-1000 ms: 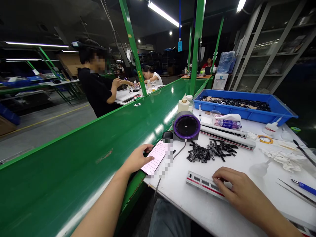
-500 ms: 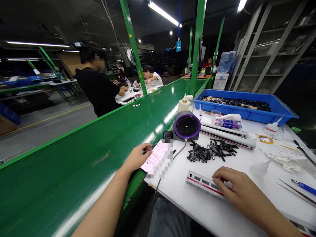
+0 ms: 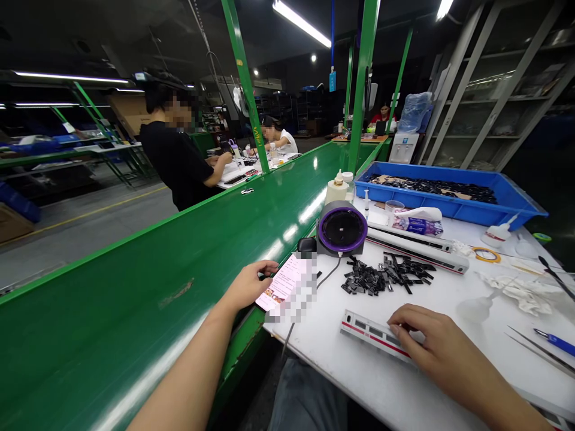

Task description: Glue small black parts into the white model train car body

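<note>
Lower centre, the phone point(image 3: 284, 282) is touched by the loosely open left grip point(image 3: 248, 287); the shell point(image 3: 367, 328) is steadied under the flat-open right grip point(image 3: 432, 346).

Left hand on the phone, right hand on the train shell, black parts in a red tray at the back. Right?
No: the tray is blue, not red, as the head view shows. The left hand is on the phone, the right hand on the train shell, black parts in the tray.
</note>
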A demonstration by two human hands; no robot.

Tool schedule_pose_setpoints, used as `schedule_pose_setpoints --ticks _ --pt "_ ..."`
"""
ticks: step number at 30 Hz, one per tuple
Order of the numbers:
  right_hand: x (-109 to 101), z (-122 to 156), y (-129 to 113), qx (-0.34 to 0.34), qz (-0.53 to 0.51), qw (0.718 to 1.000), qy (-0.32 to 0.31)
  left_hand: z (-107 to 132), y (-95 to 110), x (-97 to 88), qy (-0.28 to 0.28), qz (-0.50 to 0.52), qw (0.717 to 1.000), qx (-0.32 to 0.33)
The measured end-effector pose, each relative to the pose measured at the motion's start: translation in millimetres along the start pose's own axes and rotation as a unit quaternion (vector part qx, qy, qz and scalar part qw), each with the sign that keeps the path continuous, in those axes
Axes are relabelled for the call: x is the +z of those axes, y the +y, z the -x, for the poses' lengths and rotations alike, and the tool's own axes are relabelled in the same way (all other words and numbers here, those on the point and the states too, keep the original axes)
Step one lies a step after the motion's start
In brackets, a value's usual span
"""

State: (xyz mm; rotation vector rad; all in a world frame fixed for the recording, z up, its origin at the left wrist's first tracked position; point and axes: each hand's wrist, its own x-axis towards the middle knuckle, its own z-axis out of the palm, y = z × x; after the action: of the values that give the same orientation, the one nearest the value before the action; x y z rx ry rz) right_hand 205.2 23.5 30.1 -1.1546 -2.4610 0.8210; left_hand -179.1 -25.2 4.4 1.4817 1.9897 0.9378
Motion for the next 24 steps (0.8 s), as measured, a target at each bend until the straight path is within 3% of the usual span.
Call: schedule_pose_setpoints --ticks 24 --pt "-1.3 0.8 0.2 -0.017 0.012 1.0 0.007 1.3 0.5 -1.8 -0.001 -0.017 1.0 0.005"
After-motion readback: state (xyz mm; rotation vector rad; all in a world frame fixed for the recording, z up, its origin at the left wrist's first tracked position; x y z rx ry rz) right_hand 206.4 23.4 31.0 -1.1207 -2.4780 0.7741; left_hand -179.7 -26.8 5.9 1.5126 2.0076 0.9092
